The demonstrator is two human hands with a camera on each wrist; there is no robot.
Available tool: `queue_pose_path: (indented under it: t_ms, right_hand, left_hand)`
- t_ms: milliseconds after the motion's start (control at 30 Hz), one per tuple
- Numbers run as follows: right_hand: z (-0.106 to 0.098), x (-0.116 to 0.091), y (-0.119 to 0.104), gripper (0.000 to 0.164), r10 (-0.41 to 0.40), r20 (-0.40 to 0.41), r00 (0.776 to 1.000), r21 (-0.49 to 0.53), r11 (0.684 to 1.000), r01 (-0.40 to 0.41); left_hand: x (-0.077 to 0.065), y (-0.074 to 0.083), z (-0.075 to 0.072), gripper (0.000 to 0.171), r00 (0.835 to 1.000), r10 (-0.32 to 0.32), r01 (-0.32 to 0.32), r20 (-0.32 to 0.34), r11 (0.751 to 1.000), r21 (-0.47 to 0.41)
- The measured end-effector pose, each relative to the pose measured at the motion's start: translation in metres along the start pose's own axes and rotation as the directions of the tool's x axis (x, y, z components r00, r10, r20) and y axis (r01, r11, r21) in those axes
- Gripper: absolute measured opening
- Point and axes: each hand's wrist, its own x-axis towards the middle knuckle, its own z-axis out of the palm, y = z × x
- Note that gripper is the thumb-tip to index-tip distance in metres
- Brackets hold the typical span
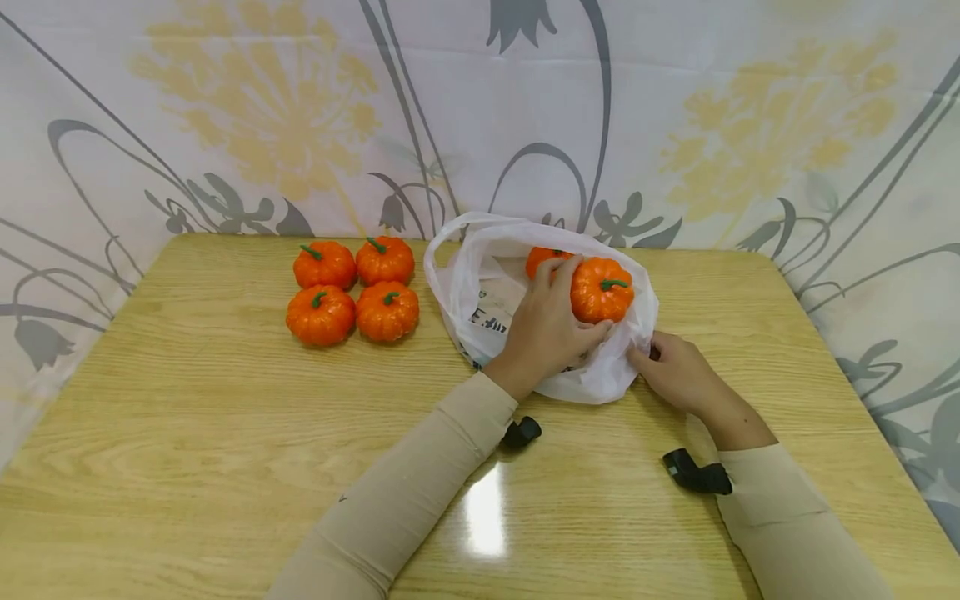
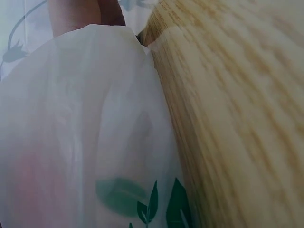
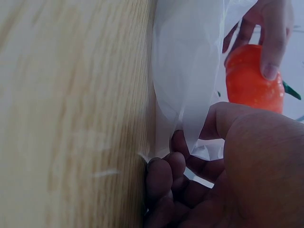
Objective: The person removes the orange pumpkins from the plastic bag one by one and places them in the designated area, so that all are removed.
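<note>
My left hand (image 1: 546, 329) grips a small orange pumpkin (image 1: 602, 290) with a green stem, over the open mouth of a white plastic bag (image 1: 480, 242). Thumb and fingers curl round the pumpkin's side, as the right wrist view also shows. A second pumpkin (image 1: 546, 258) shows inside the bag, partly behind my left fingers. With thumb and fingertips, my right hand (image 1: 678, 371) pinches the bag's right rim. Printed green leaves mark the bag's outer wall (image 2: 118, 118) in the left wrist view, where a reddish shape shows faintly through the plastic.
Several more pumpkins (image 1: 322, 317) stand grouped on the wooden table (image 1: 187, 433) left of the bag. A curtain (image 1: 480, 108) with a floral print hangs behind the table and along its sides. Black wrist devices (image 1: 697, 473) sit by both sleeves.
</note>
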Motion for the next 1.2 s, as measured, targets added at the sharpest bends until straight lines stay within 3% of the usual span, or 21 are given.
queue_pose_path:
  t_ms: [233, 400, 800, 967, 1200]
  right_hand:
    - [0.0, 0.001, 0.001, 0.033, -0.009, -0.002, 1.0, -0.013, 1.0, 0.009]
    - [-0.001, 0.0, 0.001, 0.036, -0.014, 0.0, 1.0, -0.023, 1.0, 0.014]
    - [0.003, -0.001, 0.004, 0.034, -0.005, -0.003, 1.0, -0.009, 1.0, 0.005]
    - [0.001, 0.0, 0.004, 0.032, -0.016, -0.027, 1.0, -0.015, 1.0, 0.016]
    - [0.002, 0.0, 0.001, 0.031, -0.017, -0.007, 1.0, 0.0, 1.0, 0.017]
  left_hand:
    - [0.0, -0.002, 0.0, 0.087, 0.994, 0.082, -0.084, -0.075, 0.996, -0.023]
    - [0.0, 0.001, -0.002, 0.084, 0.991, 0.105, -0.109, -0.087, 0.993, -0.035]
    - [0.0, 0.002, -0.007, 0.082, 0.994, 0.069, -0.075, -0.086, 0.995, -0.073]
    - [0.003, 0.004, -0.012, 0.08, 0.989, 0.095, -0.102, -0.116, 0.993, -0.055]
    - [0.001, 0.004, -0.019, 0.081, 0.988, 0.073, -0.089, -0.138, 0.99, -0.113]
